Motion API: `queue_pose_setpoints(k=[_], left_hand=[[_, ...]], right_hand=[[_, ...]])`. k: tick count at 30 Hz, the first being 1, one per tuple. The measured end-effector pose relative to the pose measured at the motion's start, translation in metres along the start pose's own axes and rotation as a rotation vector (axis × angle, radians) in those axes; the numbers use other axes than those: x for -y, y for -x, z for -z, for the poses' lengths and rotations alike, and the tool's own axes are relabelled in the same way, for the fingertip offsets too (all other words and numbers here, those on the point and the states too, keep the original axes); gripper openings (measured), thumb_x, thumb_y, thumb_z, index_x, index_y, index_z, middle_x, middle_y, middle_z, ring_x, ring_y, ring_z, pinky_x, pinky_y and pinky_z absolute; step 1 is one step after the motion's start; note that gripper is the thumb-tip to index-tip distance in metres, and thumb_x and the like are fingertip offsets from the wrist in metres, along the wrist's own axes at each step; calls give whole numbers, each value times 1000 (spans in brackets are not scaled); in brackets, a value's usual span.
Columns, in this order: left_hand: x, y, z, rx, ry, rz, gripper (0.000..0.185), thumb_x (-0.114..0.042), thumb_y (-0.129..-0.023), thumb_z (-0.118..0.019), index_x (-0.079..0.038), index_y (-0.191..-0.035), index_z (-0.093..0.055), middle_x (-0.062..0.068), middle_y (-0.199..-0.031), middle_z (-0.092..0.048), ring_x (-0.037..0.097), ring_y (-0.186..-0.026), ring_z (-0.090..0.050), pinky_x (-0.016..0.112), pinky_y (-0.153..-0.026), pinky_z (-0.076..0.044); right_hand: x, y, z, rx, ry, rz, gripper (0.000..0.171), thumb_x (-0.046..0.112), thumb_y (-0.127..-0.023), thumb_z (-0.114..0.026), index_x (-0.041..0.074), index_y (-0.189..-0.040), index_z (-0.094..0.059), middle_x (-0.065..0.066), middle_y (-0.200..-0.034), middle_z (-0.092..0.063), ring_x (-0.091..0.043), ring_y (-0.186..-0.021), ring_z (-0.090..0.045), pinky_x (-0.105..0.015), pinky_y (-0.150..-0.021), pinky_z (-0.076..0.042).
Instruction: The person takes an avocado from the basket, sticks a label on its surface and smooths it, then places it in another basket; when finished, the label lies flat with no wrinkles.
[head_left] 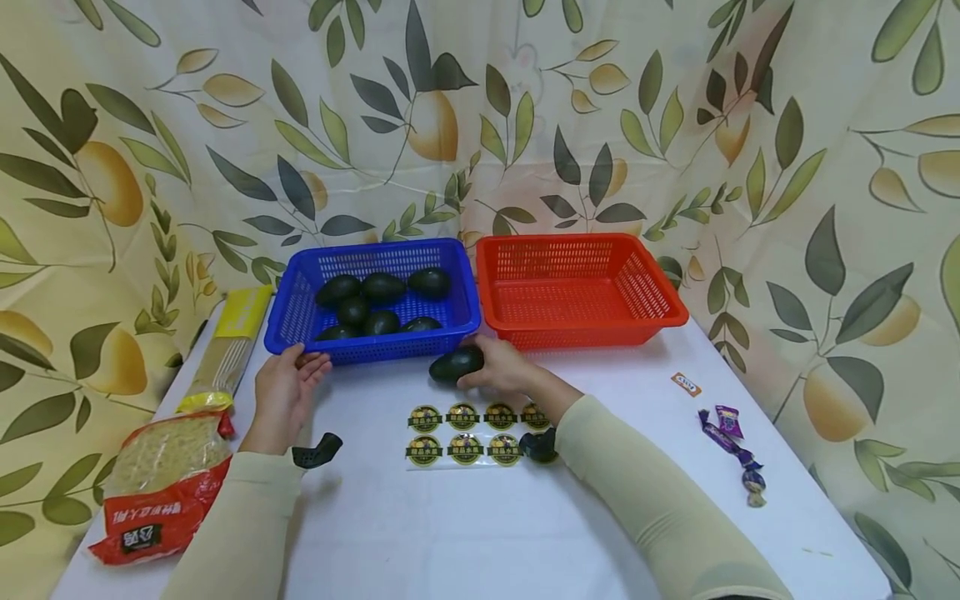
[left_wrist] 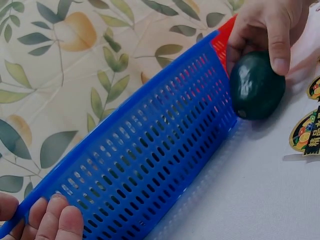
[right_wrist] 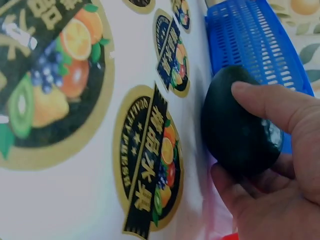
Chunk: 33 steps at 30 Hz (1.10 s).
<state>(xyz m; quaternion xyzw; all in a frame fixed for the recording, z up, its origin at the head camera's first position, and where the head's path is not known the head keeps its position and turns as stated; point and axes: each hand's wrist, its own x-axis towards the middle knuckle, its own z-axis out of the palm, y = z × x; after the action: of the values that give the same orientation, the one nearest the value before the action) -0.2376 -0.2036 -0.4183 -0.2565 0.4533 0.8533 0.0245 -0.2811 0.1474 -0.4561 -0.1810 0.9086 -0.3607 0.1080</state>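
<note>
A dark green avocado [head_left: 456, 365] is held between the thumb and fingers of my right hand [head_left: 498, 365], close in front of the blue basket [head_left: 375, 350]. Seen in the right wrist view, the thumb lies across one side of this avocado [right_wrist: 235, 125], with fingers bent beneath it. My left hand [head_left: 288, 387] grips the basket's near left rim; in the left wrist view its fingers [left_wrist: 65, 220] curl at the blue rim. Several more avocados [head_left: 382, 287] lie inside the basket. Just below the right hand is a sheet of round fruit stickers [head_left: 465, 448].
Right of the blue basket stands a red basket [head_left: 577, 337]. At left lie a red noodle bag [head_left: 168, 483] and a yellow-ended noodle pack [head_left: 228, 350]. Wrapped candies [head_left: 731, 437] and a small orange-and-white packet [head_left: 686, 384] sit at right. A leaf-print curtain [head_left: 480, 125] hangs behind the table.
</note>
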Motion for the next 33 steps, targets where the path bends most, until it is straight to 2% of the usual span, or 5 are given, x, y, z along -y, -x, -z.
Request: queue_pose_setpoints(k=[12,15,19,25,33], left_hand=[[7,0,0,-5,-63,-31,25,-35,-111,-45,-17,-128,-44,6,-127,-55,19,-125,-61,28,-104,-55],[21,4,2,26,-260,-102,30,-38,-111,-46,-14,-129,-46,6,-123,-58,16,-114,-65,24,-99,-57],[47,15,3,157,-717,-280,36,-29,-108,-56,-1,-131,-57,12,-117,-66,18,-102,-66,23,-84,-59],[75,29,-7,416,-1359,-583,39,-32,-97,-73,-10,-129,-71,9,-124,-69,29,-113,-63,45,-94,-56],[94,23,-12,562,-1658,-707,47,-36,-93,-78,-16,-135,-69,8,-126,-59,27,-120,-55,50,-104,-51]], right_hand=[[3,10,-1,-102,8,5,87,29,-85,-88,12,-156,-41,-13,-152,-55,-31,-136,-55,-52,-117,-43],[11,25,3,-126,68,55,89,28,-86,-86,14,-159,-37,-12,-156,-51,-31,-140,-52,-53,-119,-42],[26,47,5,-161,145,129,75,26,-90,-81,8,-153,-46,-16,-144,-58,-33,-130,-57,-52,-110,-49],[47,61,-4,-12,186,206,52,29,-95,-74,1,-137,-62,-18,-127,-66,-27,-111,-63,-44,-96,-56],[54,46,-34,166,268,195,47,31,-96,-73,5,-135,-66,-9,-120,-69,-17,-105,-64,-37,-98,-56]])
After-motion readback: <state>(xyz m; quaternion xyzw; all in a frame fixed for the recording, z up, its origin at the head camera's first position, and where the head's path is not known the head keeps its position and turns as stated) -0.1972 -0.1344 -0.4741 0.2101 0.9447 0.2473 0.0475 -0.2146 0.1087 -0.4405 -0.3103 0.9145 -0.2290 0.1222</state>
